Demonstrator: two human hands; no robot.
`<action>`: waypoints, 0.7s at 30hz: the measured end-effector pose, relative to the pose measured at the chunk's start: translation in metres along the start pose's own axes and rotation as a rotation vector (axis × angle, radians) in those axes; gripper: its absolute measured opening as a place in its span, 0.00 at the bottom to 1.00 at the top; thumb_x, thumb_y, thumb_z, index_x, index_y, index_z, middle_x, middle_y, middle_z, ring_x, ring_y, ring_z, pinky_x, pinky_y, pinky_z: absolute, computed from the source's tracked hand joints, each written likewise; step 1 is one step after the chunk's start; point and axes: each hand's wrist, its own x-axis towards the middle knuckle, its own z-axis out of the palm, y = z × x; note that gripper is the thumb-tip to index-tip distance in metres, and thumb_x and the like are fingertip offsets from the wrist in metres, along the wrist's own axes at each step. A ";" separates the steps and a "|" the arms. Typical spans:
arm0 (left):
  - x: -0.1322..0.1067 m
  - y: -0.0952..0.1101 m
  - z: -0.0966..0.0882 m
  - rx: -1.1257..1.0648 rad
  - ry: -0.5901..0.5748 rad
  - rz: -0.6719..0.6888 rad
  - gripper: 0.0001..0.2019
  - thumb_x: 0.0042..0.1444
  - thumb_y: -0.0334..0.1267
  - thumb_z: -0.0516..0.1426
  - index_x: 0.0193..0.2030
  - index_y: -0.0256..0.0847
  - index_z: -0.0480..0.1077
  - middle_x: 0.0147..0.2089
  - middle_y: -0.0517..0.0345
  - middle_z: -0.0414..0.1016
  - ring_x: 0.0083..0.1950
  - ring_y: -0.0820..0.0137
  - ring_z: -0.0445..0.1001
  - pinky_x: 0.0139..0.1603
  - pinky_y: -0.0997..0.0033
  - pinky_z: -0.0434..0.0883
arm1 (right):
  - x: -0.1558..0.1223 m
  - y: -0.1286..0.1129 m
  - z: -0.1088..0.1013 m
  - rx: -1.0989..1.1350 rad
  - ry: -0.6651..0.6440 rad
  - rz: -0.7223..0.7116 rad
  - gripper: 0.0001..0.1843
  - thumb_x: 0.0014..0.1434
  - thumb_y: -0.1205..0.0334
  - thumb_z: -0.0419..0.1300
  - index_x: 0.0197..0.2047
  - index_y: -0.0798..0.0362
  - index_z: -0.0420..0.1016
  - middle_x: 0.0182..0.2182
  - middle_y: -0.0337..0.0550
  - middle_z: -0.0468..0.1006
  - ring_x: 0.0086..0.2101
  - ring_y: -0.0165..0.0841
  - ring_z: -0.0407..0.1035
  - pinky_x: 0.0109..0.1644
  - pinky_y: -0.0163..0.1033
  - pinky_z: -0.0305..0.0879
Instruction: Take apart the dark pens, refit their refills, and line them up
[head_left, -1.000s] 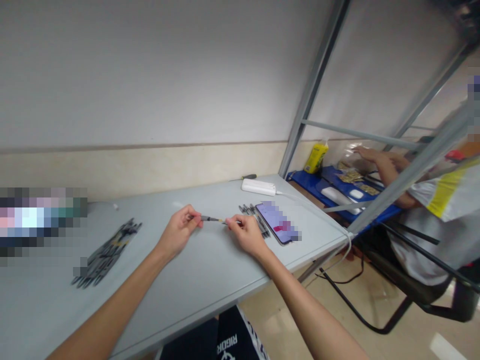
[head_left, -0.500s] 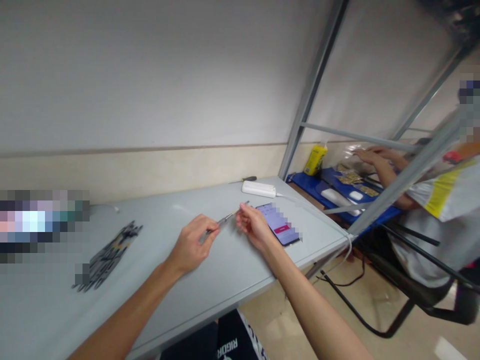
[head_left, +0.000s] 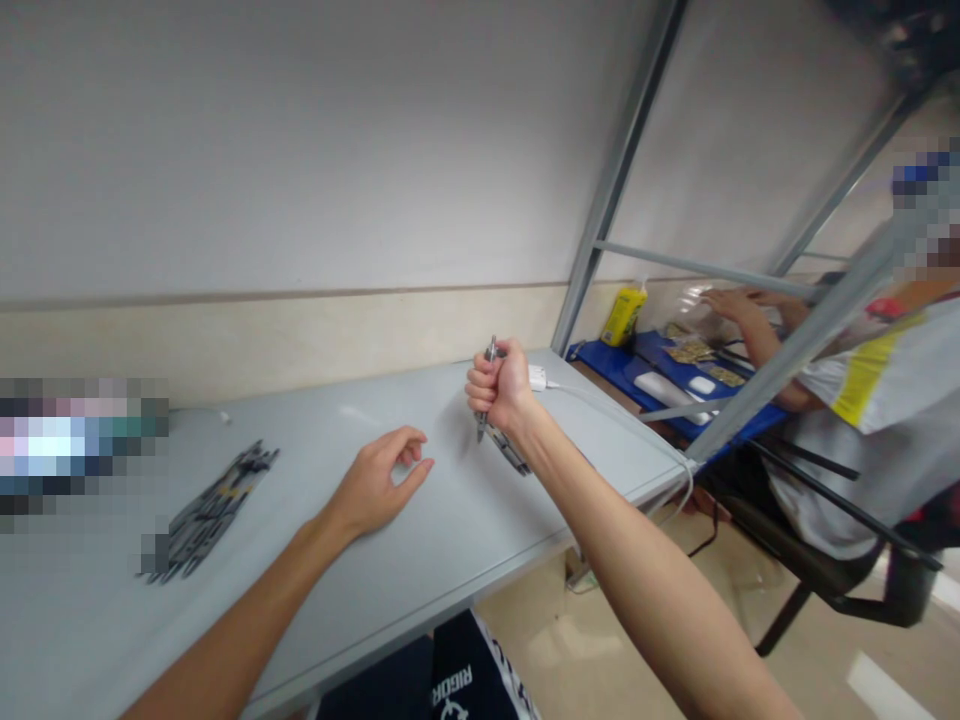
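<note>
My right hand is a fist wrapped round a grey pen, held upright with its tip pointing down above the grey table. My left hand rests near the table's middle with fingers loosely curled apart and nothing in them. A small group of grey pens lies on the table just under my right wrist. A larger pile of grey pens lies to the far left of my left hand.
A white power bank with its cable sits behind my right hand. A metal frame post stands at the table's right end. Beyond it another person sits at a blue-topped desk with a yellow bottle.
My left hand let go of the pen and dropped open toward the table. My right hand took the pen into a fist and lifted it upright, covering the phone.
</note>
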 end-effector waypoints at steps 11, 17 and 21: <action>0.001 -0.005 0.005 0.025 -0.138 -0.013 0.06 0.56 0.39 0.51 0.32 0.42 0.67 0.26 0.60 0.69 0.29 0.71 0.67 0.34 0.72 0.62 | 0.000 0.004 -0.003 -0.043 0.004 0.029 0.25 0.58 0.44 0.39 0.15 0.49 0.41 0.08 0.27 0.39 0.11 0.22 0.31 0.13 0.29 0.29; 0.002 -0.004 0.004 0.066 -0.150 -0.009 0.08 0.56 0.37 0.49 0.30 0.42 0.66 0.25 0.60 0.68 0.29 0.70 0.67 0.34 0.71 0.62 | -0.002 0.003 -0.001 -0.053 0.024 0.028 0.27 0.57 0.41 0.41 0.15 0.49 0.41 0.08 0.27 0.39 0.11 0.22 0.32 0.13 0.29 0.29; 0.002 -0.003 0.004 0.091 -0.160 -0.006 0.08 0.57 0.38 0.48 0.30 0.42 0.66 0.25 0.60 0.68 0.29 0.70 0.67 0.33 0.71 0.61 | -0.003 0.003 -0.001 -0.038 0.012 0.015 0.27 0.57 0.40 0.40 0.16 0.49 0.42 0.08 0.27 0.39 0.12 0.22 0.31 0.13 0.29 0.30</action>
